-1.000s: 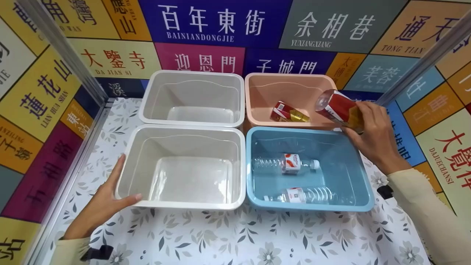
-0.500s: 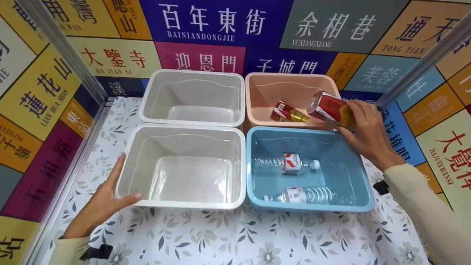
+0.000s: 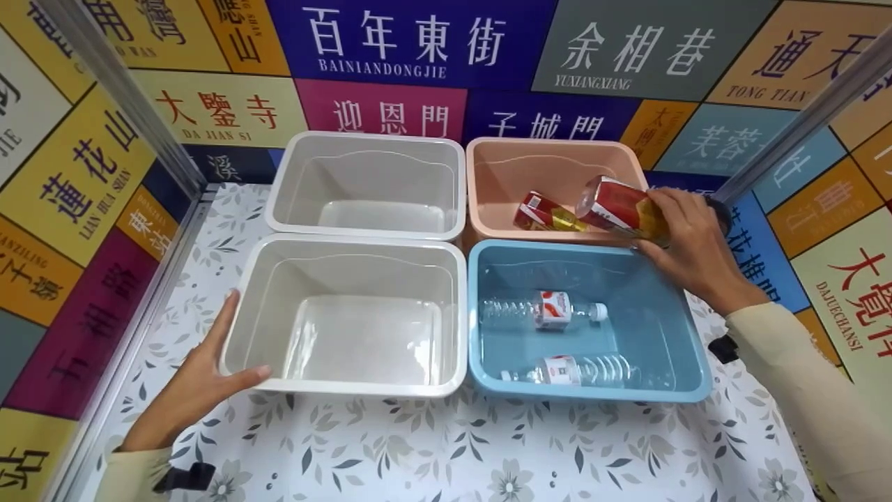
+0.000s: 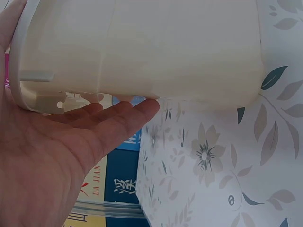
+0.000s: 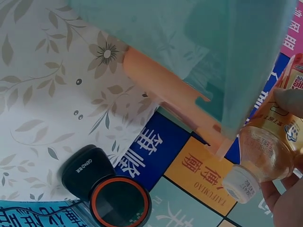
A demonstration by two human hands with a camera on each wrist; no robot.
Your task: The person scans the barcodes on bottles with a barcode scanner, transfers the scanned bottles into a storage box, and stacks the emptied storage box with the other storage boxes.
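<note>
My right hand [image 3: 690,244] grips a plastic bottle [image 3: 620,206] with a red-and-gold label, tilted over the right rim of the peach bin [image 3: 550,148]. In the right wrist view, the bottle's white cap [image 5: 241,183] shows on its lower end, with the thumb across the label. A red-and-gold package [image 3: 547,211] lies inside the peach bin. My left hand [image 3: 195,383] rests at the front left corner of the near white bin [image 3: 348,387], thumb over the rim. Its fingers [image 4: 128,118] lie extended along the bin's outer wall in the left wrist view.
The blue bin [image 3: 592,392] at front right holds a clear bottle [image 3: 554,310] and another clear bottle [image 3: 561,369]. A grey-white bin [image 3: 366,143] stands at back left. A black device with an orange-ringed disc [image 5: 120,203] shows beyond the bins. Printed panels surround the table.
My right hand has moved left with the red-and-gold labelled bottle, bringing it farther over the peach bin. The left hand has stayed at the near white bin.
</note>
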